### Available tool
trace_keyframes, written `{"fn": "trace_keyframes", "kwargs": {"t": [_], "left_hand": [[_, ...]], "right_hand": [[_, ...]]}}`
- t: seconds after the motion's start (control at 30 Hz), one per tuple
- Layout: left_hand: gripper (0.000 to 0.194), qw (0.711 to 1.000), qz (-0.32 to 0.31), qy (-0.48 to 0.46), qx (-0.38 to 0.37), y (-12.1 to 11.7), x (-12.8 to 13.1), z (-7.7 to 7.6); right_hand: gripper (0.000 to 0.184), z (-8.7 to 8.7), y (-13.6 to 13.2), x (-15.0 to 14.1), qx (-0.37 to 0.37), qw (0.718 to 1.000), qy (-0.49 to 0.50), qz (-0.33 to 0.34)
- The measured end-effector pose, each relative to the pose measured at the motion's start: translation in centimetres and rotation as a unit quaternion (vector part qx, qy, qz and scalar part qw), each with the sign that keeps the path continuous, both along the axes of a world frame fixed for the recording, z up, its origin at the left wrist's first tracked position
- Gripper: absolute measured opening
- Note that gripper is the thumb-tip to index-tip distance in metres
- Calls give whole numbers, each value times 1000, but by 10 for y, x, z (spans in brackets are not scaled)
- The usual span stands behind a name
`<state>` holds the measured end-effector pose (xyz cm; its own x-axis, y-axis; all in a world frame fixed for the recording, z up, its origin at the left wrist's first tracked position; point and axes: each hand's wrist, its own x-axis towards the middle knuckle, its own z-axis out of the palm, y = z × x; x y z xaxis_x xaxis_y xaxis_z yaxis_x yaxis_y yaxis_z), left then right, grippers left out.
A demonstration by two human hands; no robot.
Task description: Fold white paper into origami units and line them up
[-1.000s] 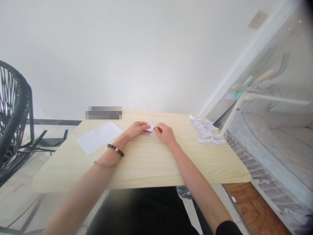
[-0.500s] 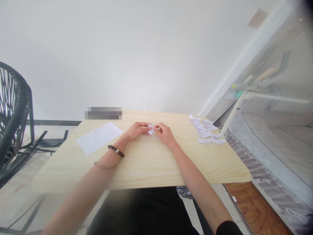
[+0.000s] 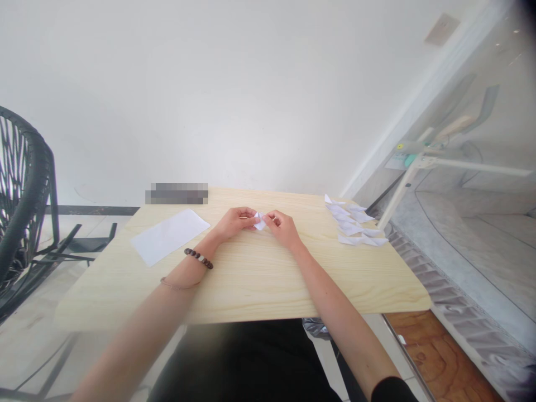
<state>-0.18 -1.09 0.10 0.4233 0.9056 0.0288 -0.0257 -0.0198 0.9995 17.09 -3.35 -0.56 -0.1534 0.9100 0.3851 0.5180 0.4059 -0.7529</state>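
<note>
Paper, small, white and folded, sits between left hand and right hand, each pinching one side with thumb and fingers; light, even pressure would likely keep its creases crisp. On the pale wood-grain table lie a flat white sheet, left, and folded white pieces, right. Beyond are a plain pale wall and, far left, a dark woven chair.

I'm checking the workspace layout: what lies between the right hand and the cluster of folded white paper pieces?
Just bare pale wooden tabletop between the right hand and the folded white paper pieces, seen in the head view.
</note>
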Motion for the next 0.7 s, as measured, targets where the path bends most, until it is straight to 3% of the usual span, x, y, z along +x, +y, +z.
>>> {"fn": "trace_keyframes", "kwargs": {"t": [0.43, 0.7], "left_hand": [[34, 999, 37, -28, 1, 2, 5, -2], [33, 998, -51, 19, 8, 0, 2, -3]], "right_hand": [[32, -4, 4, -2, -55, 995, 85, 6], [35, -3, 3, 0, -59, 992, 114, 1]]}}
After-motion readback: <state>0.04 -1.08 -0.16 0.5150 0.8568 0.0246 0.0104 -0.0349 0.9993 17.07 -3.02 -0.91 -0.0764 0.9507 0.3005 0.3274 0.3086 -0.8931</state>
